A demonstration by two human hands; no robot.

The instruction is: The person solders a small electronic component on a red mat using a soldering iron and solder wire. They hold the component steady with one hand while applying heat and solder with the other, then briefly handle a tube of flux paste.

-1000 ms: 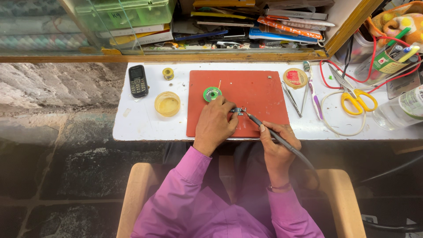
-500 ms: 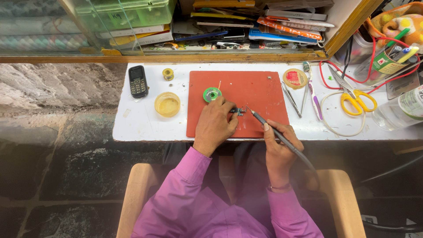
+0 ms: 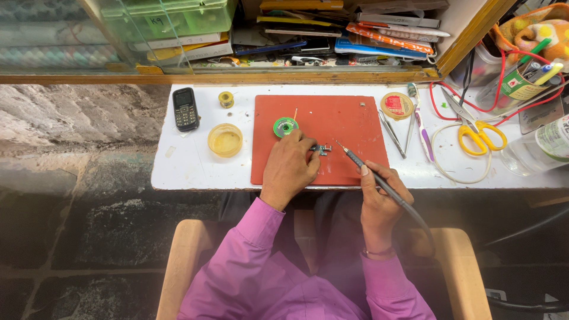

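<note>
My left hand (image 3: 291, 167) rests on the red work mat (image 3: 344, 121) and pinches a small electronic part (image 3: 322, 149) against it. My right hand (image 3: 379, 198) grips a dark soldering iron (image 3: 361, 166) like a pen, its tip hovering just right of the part, not touching it. A cable runs from the iron back past my wrist. A green spool of solder wire (image 3: 285, 127) lies on the mat just above my left hand.
On the white shelf (image 3: 189, 169) lie a black mobile phone (image 3: 185, 109), a yellow round tub (image 3: 225, 140), a small yellow spool (image 3: 226, 99), a flat round tin (image 3: 396, 105), tweezers (image 3: 392, 134), a pen (image 3: 424, 131), yellow-handled scissors (image 3: 474, 127), a clear bottle (image 3: 536, 148). Books and boxes crowd the wooden ledge behind.
The soldering iron's tip has pulled slightly right, away from the part. My left hand stays on the part.
</note>
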